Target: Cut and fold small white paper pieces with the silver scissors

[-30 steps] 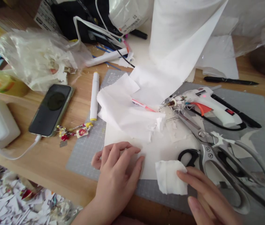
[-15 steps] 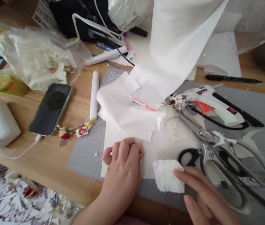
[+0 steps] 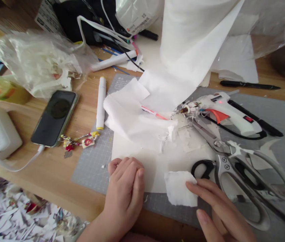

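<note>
My left hand [image 3: 126,188] is closed in a loose fist at the front edge of the white sheet [image 3: 152,164]; whatever its fingers may hold is hidden. My right hand [image 3: 220,210] has its fingers stretched out, thumb apart from the index finger. That index fingertip rests on the right edge of a small square of white cloth-like material [image 3: 179,190], which overlaps the sheet and the grey cutting mat [image 3: 92,168]. Beside the right hand lie large metal scissors [image 3: 229,174], partly over a black-handled pair [image 3: 200,168].
Behind the scissors lies a white glue gun [image 3: 238,114] with an orange trigger. A large roll of white material [image 3: 192,37] trails onto the mat. On the left are a yellow-ended marker [image 3: 101,102], a phone [image 3: 55,117] on a cable and a beaded charm [image 3: 80,140]. Paper scraps [image 3: 23,211] fill the lower left.
My left hand has moved slightly left and toward me, its wrist turned and its fingers curled into a fist. My right hand and the white square have barely moved.
</note>
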`<state>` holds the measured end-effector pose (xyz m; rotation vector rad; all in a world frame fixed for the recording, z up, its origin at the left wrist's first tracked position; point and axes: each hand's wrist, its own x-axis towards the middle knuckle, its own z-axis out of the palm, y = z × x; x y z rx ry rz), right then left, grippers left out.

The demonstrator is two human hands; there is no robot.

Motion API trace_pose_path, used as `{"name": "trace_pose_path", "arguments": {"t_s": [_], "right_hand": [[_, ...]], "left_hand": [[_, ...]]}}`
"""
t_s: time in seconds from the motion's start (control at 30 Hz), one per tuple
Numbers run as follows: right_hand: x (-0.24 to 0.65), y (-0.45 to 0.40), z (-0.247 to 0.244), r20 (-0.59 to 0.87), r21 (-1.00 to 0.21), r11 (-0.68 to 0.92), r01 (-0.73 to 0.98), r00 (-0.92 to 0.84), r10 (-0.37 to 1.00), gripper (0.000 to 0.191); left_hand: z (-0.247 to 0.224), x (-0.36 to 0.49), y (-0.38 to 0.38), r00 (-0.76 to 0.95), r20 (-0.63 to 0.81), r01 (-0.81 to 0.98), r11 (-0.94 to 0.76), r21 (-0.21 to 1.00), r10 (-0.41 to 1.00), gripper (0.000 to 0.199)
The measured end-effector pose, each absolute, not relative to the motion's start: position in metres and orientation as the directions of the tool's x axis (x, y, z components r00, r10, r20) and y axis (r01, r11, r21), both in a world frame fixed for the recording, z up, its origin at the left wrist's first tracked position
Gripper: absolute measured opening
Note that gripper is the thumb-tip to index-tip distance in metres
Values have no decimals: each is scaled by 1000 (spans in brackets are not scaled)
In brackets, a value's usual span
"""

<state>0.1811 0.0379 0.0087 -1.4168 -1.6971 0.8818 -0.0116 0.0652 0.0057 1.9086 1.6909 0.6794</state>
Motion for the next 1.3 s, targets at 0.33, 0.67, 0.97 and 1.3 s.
{"name": "trace_pose_path", "arguments": {"t_s": [0.33,0.67,0.97,1.3], "right_hand": [[182,37,11,73,-869,98,485,-71,995,33],[183,40,11,86,-872,118,476,-88,992,32],[182,35,7,104,-896,105,432,-26,994,32],[192,39,5,166,-841,236,487,-183,969,34]], "left_hand": [[6,-13,67,39,104,769,-96,632,994,7],[11,-17,60,128,154,596,-200,777,980,27],[24,-18,64,79,-124,-461,146,875,989,21],[30,-37,101,520,-28,611,-349,711,854,20]]}}
